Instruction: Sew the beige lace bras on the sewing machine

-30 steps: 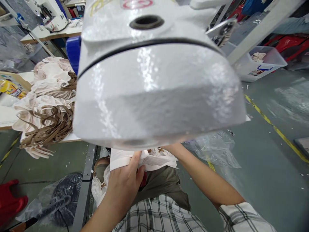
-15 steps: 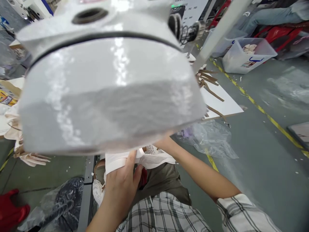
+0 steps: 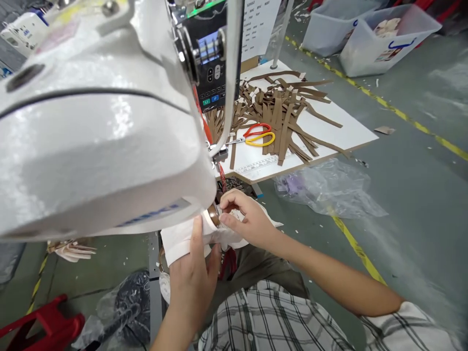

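Note:
White cloth, like part of a garment, lies below the head of a white sewing machine. My left hand grips the cloth from the near side, its index finger stretched along the top and its thumb at the right. On the right, my right hand has its fingers curled and its thumb bent in, close to a brown piece at the cloth's edge. Whatever sits between those fingertips is too small to name. The machine head hides the far left part of the cloth.
A white table board carries many brown strips and scissors with red and yellow handles. A control panel stands behind the machine. Clear plastic, plastic bins and a red stool are on the floor.
The view has swung right, so the machine head sits further left. My right hand, mostly covered by it before, now shows with curled fingers. My left hand stays on the white cloth.

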### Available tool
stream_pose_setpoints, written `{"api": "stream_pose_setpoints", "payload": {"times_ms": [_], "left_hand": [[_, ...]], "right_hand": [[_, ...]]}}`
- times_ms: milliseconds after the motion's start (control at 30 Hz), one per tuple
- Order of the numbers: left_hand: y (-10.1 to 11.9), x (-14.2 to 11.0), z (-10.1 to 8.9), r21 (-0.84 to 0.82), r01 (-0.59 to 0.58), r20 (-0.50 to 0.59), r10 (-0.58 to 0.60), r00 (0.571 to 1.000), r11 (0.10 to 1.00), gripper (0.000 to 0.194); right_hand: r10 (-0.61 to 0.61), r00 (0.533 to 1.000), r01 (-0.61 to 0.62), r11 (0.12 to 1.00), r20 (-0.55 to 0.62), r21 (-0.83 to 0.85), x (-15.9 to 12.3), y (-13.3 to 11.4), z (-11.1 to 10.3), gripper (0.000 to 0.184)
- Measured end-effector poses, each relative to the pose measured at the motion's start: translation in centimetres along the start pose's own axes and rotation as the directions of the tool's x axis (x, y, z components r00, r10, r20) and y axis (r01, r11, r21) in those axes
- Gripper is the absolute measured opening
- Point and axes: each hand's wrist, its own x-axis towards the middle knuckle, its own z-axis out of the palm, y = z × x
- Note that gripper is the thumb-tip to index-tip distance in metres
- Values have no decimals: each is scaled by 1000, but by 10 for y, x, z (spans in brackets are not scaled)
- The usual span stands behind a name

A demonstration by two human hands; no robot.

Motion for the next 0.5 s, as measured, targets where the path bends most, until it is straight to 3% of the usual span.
{"api": "stream_pose_setpoints", "payload": {"times_ms": [167,500], "left_hand": [[3,-2,3,34,37,-53,-35,998,999,75],[5,-6,6,106,96,-11,-95,995,990,82]], "right_hand": [[-16,998,17,1000,59,-22,-5,-5,0,23],[-8,997,8,1000,77,4,-13,-7,1,22]]}}
